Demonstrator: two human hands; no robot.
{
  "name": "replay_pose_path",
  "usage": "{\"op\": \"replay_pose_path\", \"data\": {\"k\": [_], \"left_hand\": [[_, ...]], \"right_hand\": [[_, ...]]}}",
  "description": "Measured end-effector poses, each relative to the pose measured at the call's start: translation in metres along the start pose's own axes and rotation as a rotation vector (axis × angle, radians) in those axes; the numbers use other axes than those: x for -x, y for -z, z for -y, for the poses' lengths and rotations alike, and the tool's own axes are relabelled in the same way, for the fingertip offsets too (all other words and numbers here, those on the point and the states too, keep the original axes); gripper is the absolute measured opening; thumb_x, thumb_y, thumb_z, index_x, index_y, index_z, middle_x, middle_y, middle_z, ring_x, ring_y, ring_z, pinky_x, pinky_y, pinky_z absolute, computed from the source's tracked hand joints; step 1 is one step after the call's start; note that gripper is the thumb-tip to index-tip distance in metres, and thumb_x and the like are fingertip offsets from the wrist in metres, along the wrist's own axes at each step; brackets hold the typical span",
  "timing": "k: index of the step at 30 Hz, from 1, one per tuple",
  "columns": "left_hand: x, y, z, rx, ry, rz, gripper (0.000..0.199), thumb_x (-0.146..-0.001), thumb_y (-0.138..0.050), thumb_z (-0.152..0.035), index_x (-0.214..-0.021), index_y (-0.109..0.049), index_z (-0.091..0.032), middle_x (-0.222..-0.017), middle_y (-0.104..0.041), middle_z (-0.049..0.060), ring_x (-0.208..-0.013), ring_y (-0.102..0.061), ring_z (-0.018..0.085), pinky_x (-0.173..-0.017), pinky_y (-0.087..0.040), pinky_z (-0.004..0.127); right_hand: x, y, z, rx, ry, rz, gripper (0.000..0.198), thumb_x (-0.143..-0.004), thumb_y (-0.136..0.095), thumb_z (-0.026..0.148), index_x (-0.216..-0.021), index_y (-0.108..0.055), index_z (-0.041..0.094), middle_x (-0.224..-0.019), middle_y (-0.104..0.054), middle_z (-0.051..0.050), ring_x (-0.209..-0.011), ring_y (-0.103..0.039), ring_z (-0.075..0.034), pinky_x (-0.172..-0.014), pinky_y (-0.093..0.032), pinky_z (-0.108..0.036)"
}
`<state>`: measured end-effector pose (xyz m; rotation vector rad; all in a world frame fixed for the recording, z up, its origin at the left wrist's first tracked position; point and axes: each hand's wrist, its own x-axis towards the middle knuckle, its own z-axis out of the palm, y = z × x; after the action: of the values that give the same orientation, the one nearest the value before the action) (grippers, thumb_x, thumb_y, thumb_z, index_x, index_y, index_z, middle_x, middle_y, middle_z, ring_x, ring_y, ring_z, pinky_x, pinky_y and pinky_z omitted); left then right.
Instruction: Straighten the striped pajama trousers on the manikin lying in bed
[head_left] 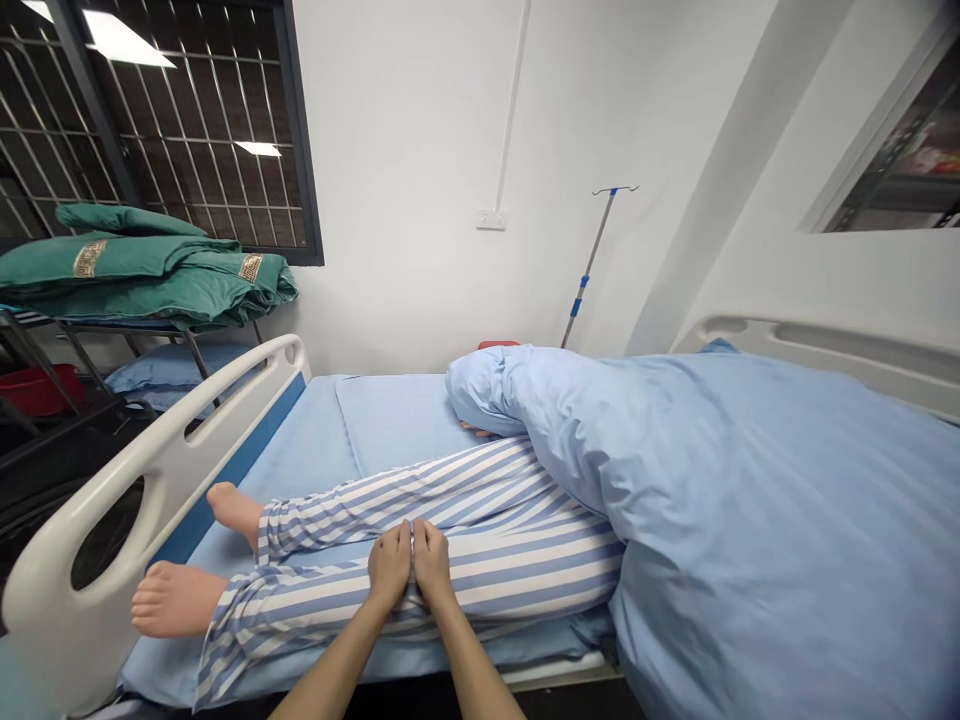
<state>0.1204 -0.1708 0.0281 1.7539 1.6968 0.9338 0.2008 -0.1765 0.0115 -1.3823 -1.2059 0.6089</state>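
Side by side, my left hand and my right hand lie over the knee area of the nearer leg, nearly touching each other. The fingers of both hands are curled down around the blue-and-white striped pyjama trousers; the fingertips are hidden. Two bare feet with a smooth, manikin-like look stick out of the trouser ends at left. A light blue quilt covers the upper body, and part of a hand shows under its edge. The figure lies on a blue bed sheet.
At left stands the bed's cream end board; another board is at right. Green folded bedding rests on a rack under the barred window. A drip pole leans behind the bed. A red basin sits lower left.
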Motion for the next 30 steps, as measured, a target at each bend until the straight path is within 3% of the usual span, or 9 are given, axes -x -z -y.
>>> {"op": "replay_pose_path", "data": {"k": [5, 9, 17, 24, 30], "left_hand": [[-0.017, 0.003, -0.029, 0.301, 0.085, -0.087, 0.042, -0.081, -0.029, -0.044, -0.048, -0.039, -0.02, -0.045, -0.043, -0.003, -0.049, -0.04, 0.01, -0.053, -0.03, 0.023], [-0.021, -0.004, -0.047, 0.549, 0.16, -0.139, 0.041, -0.079, -0.029, -0.048, -0.048, -0.034, -0.02, -0.042, -0.035, -0.005, -0.045, -0.036, 0.009, -0.05, -0.03, 0.023], [0.0, -0.023, -0.011, 0.194, 0.024, -0.124, 0.04, -0.081, -0.029, -0.043, -0.063, -0.054, -0.019, -0.065, -0.061, 0.006, -0.066, -0.055, 0.017, -0.065, -0.038, 0.028], [-0.002, -0.022, -0.012, 0.108, -0.033, -0.144, 0.04, -0.083, -0.029, -0.04, -0.066, -0.058, -0.019, -0.069, -0.064, 0.007, -0.068, -0.059, 0.017, -0.064, -0.04, 0.027], [0.0, -0.021, -0.009, 0.064, -0.013, -0.105, 0.041, -0.086, -0.026, -0.038, -0.072, -0.06, -0.019, -0.072, -0.066, 0.006, -0.069, -0.059, 0.016, -0.065, -0.04, 0.027]], "right_hand": [[-0.001, 0.002, 0.0, -0.018, -0.008, -0.002, 0.039, -0.084, -0.034, 0.04, -0.054, -0.044, 0.018, -0.052, -0.049, 0.001, -0.053, -0.04, -0.012, -0.052, -0.028, -0.022], [-0.002, 0.004, 0.001, -0.078, -0.017, 0.025, 0.038, -0.084, -0.032, 0.039, -0.059, -0.05, 0.017, -0.059, -0.056, -0.002, -0.057, -0.046, -0.013, -0.055, -0.032, -0.023], [-0.003, 0.002, -0.004, -0.116, -0.08, -0.024, 0.036, -0.083, -0.036, 0.042, -0.057, -0.044, 0.019, -0.056, -0.051, 0.0, -0.056, -0.044, -0.012, -0.054, -0.034, -0.023], [-0.003, 0.003, -0.003, -0.132, -0.1, 0.01, 0.036, -0.082, -0.037, 0.044, -0.058, -0.046, 0.018, -0.057, -0.053, -0.001, -0.057, -0.046, -0.013, -0.057, -0.036, -0.024], [-0.005, 0.007, 0.002, -0.009, -0.076, 0.048, 0.038, -0.083, -0.032, 0.043, -0.056, -0.043, 0.019, -0.056, -0.052, -0.002, -0.056, -0.044, -0.013, -0.054, -0.033, -0.024]]}}
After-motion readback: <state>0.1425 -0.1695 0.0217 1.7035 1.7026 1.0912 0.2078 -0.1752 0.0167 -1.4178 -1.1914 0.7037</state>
